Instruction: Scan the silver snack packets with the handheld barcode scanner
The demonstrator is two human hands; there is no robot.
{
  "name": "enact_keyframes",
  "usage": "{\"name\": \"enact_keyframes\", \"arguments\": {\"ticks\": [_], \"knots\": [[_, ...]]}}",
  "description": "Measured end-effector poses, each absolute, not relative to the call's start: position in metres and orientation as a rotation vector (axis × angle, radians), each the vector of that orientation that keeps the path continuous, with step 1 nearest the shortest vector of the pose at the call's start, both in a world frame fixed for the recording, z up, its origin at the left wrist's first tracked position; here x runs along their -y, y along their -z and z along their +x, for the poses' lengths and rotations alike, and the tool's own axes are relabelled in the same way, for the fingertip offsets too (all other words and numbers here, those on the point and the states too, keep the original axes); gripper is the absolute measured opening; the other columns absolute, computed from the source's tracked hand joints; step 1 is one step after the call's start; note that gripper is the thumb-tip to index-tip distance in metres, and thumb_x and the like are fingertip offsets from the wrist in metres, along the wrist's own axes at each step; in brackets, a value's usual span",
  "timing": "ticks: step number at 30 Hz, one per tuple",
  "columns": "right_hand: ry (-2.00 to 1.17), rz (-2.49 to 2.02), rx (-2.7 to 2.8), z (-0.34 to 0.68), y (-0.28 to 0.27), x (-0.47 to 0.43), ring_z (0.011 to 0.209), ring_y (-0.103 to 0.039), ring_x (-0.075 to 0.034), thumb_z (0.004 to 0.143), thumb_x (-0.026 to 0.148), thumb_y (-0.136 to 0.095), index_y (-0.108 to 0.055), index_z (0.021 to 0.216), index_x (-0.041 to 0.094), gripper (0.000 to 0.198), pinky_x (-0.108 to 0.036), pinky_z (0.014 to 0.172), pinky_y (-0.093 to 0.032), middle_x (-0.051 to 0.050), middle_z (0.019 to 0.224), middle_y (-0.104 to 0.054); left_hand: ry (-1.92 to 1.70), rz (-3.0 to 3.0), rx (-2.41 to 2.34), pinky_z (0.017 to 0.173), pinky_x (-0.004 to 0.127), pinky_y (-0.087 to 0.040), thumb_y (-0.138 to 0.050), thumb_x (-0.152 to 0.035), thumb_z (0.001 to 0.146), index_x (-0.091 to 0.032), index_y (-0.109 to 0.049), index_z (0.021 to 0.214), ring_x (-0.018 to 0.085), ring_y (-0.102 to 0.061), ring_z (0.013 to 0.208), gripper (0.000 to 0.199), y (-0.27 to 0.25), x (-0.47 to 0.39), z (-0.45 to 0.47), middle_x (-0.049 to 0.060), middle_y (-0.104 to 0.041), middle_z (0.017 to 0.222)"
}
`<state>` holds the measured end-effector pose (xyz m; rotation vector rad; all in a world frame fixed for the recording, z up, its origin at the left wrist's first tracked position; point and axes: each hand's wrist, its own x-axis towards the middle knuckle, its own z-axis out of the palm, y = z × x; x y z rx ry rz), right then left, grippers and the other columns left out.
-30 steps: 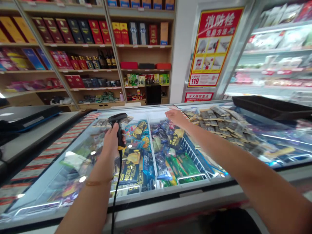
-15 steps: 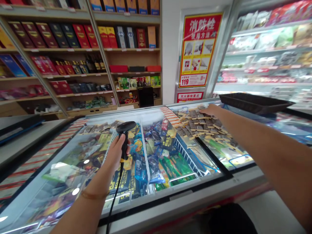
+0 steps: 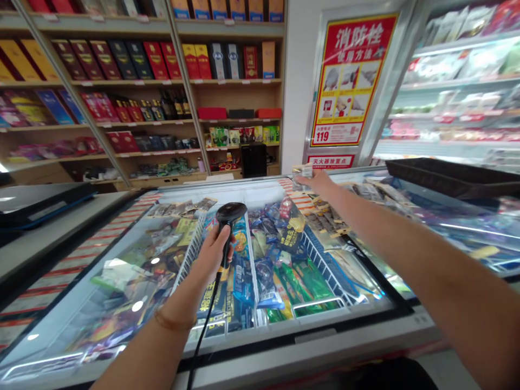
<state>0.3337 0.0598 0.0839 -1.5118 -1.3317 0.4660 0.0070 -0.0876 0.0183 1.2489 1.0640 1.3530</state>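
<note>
My left hand (image 3: 212, 253) is wrapped round the handle of a black barcode scanner (image 3: 231, 212), held above the glass-topped freezer (image 3: 312, 336). Its cord (image 3: 206, 325) hangs down toward the freezer's front edge. Stretched out to the far side, my right hand (image 3: 322, 183) grips a small flat packet (image 3: 301, 174), pale with a see-through part. Below and nearer lies a pile of similar dark packets with tan edges (image 3: 325, 218) on the glass, partly hidden by my right forearm. A smaller group of such packets (image 3: 182, 208) lies at the far left of the glass.
Beneath the glass are wire baskets with blue bags (image 3: 244, 279) and green bags (image 3: 303, 281). A black tray (image 3: 450, 176) rests at the right. Shelves of boxed bottles (image 3: 122, 59) and a red fire-hydrant sign (image 3: 352, 81) stand behind; a lit display fridge (image 3: 455, 86) is at right.
My right hand has moved left from the packet pile, and a packet now shows raised in its fingers. The view has swung slightly left. My left hand still holds the scanner.
</note>
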Motion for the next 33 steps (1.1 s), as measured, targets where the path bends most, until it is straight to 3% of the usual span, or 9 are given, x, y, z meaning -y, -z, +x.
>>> {"name": "enact_keyframes", "arguments": {"ticks": [3,6,13,23,33], "knots": [[-0.865,-1.299,1.230,0.263,-0.051,-0.065,0.069,-0.068,-0.016,0.076,0.026,-0.079,-0.069,0.097,0.016,0.026,-0.027,0.065,-0.053,-0.004,0.083,-0.075,-1.318,1.249,-1.060,0.037,0.022,-0.037,-0.071,-0.070,0.070,-0.021,-0.050,0.084,0.006,-0.046,0.040,0.055,-0.017,0.088,0.007,-0.004,-0.060,0.070],[-1.023,-1.201,1.082,0.212,-0.020,-0.068,0.068,-0.067,-0.015,0.075,0.027,-0.078,-0.067,0.097,0.016,0.027,-0.025,0.063,-0.053,-0.003,0.080,-0.074,-1.297,1.278,-1.055,0.039,0.022,-0.038,-0.069,-0.068,0.074,-0.021,-0.050,0.085,0.006,-0.046,0.042,0.052,-0.017,0.091,0.007,-0.003,-0.059,0.072],[-1.110,-1.059,1.066,0.183,0.019,-0.075,0.065,-0.066,-0.014,0.081,0.035,-0.067,-0.066,0.104,0.019,0.028,-0.023,0.062,-0.052,0.001,0.078,-0.072,-1.231,1.338,-1.046,0.035,0.022,-0.033,-0.071,-0.069,0.071,-0.021,-0.051,0.081,0.006,-0.044,0.037,0.053,-0.009,0.089,0.012,-0.004,-0.056,0.068],[-1.226,-0.973,1.082,0.189,0.018,-0.072,0.075,-0.071,-0.017,0.082,0.047,-0.066,-0.063,0.110,0.023,0.037,-0.029,0.072,-0.056,-0.002,0.089,-0.075,-1.156,1.348,-1.034,0.035,0.022,-0.033,-0.069,-0.070,0.072,-0.021,-0.052,0.083,0.006,-0.044,0.036,0.053,0.007,0.084,0.014,-0.004,-0.056,0.068],[-1.138,-1.033,1.148,0.188,0.021,-0.072,0.072,-0.068,-0.017,0.082,0.046,-0.063,-0.062,0.099,0.021,0.031,-0.027,0.067,-0.054,-0.002,0.083,-0.072,-1.151,1.342,-1.052,0.035,0.021,-0.034,-0.067,-0.071,0.073,-0.021,-0.050,0.082,0.006,-0.045,0.038,0.054,0.003,0.085,0.016,-0.005,-0.056,0.068]]}}
